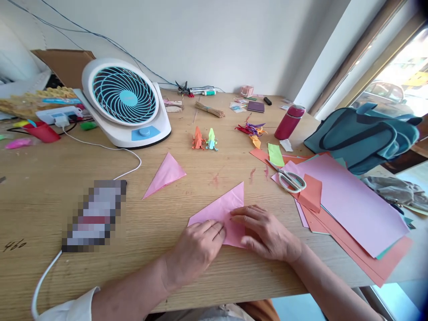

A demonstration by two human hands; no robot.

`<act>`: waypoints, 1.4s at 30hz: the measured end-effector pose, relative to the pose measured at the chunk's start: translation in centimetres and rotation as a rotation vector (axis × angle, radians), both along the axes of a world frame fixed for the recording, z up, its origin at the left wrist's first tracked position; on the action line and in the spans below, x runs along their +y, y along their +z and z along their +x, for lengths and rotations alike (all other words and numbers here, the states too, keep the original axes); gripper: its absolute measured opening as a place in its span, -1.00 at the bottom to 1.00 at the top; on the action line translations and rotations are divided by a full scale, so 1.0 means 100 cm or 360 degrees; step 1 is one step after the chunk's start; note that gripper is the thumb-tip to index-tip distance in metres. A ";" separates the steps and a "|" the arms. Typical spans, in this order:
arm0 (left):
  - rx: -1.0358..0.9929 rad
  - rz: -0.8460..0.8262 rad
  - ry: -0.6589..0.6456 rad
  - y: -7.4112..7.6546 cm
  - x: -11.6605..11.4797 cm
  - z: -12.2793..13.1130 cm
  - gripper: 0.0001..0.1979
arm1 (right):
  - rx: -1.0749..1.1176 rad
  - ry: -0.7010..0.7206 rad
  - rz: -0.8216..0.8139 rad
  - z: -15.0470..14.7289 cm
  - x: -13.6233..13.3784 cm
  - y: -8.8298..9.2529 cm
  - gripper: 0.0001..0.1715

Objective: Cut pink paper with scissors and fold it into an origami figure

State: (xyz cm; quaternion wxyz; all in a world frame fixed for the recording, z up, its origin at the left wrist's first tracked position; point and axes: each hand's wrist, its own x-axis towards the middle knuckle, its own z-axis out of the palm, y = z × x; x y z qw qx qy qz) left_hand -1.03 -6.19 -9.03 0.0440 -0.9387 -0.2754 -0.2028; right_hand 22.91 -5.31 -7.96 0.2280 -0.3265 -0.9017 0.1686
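A sheet of pink paper [224, 201], folded to a slanted upper left edge and a point at the top, lies on the table before me. Across its lower left part, my left hand [205, 243] presses down with its fingers together and bent; its thumb is hidden. My right hand [267, 232] rests on the right side of the same paper, fingers reaching over it and thumb held apart at the lower right edge. Farther left, a pink paper triangle [166, 175] lies by itself, touched by neither hand.
Scissors [291, 182] lie on stacked coloured paper [347, 205] at right, near a red bottle [290, 122] and a teal bag [354, 133]. Two small origami figures [204, 139] stand ahead. A fan [129, 100] and a blurred-out phone-like device [95, 216] with a cable are left.
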 end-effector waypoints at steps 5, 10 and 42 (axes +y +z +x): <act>-0.0072 -0.0086 0.0100 0.001 0.001 -0.001 -0.80 | -0.0147 0.0143 -0.0008 -0.007 -0.006 0.004 -0.21; -0.0073 -0.0130 0.0131 -0.002 0.000 0.000 -0.81 | -0.0231 0.0063 0.0236 -0.009 -0.006 -0.008 -0.65; -0.0163 -0.1410 -0.0002 0.034 0.054 -0.053 -0.85 | 0.0125 -0.0004 -0.0057 0.004 0.006 -0.011 -0.75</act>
